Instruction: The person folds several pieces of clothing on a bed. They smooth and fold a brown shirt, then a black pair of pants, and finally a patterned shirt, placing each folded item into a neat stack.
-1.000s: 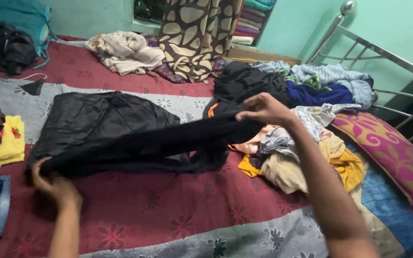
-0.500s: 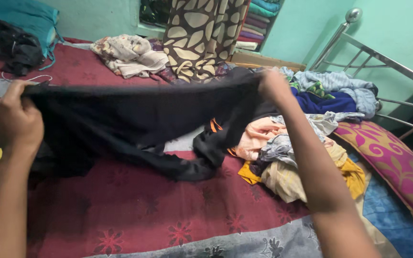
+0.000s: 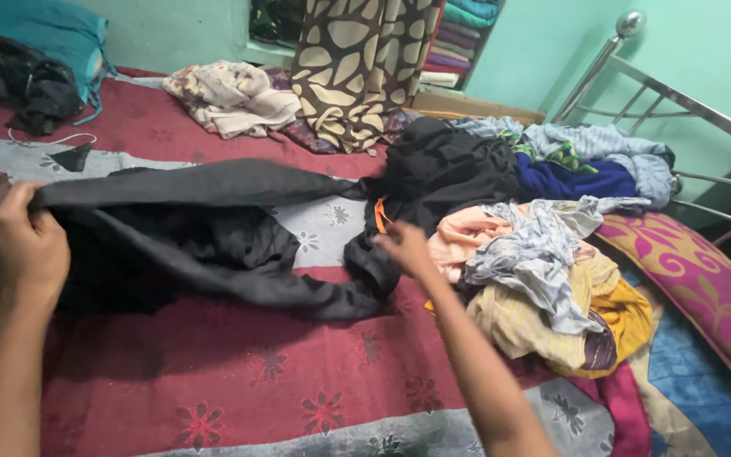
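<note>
- A bed (image 3: 239, 385) fills the frame, spread with a maroon-and-grey floral cover; a steel bed rail (image 3: 678, 101) runs along the right side against a turquoise wall.
- A black garment (image 3: 205, 224) — long, dark, creased — stretches across the middle of the cover, one end lifted at the left, the other trailing down toward the heap at the right.
- A pile of loose clothes (image 3: 543, 254) sits right of centre: peach, pale blue, yellow and striped pieces on top of one another, with a bundle of black cloth and a deep blue piece behind them.
- A pink pillow (image 3: 704, 288) with a swirling pattern lies at the right edge, just beside the pile.
- A brown curtain (image 3: 357, 59) with cream blotches hangs at the head of the bed; a crumpled cream cloth (image 3: 234, 97) lies just left of it.
- A dark bag (image 3: 31, 80) rests at the far left corner, against teal fabric.
- The left hand (image 3: 19, 245) is closed in a fist around the raised end of the black garment, holding it clear of the cover.
- The right hand (image 3: 403, 245) reaches in at the garment's lower end, where an orange trim shows, at the edge of the pile — fingers against the dark cloth, though whether they pinch it or merely touch it cannot be told.
</note>
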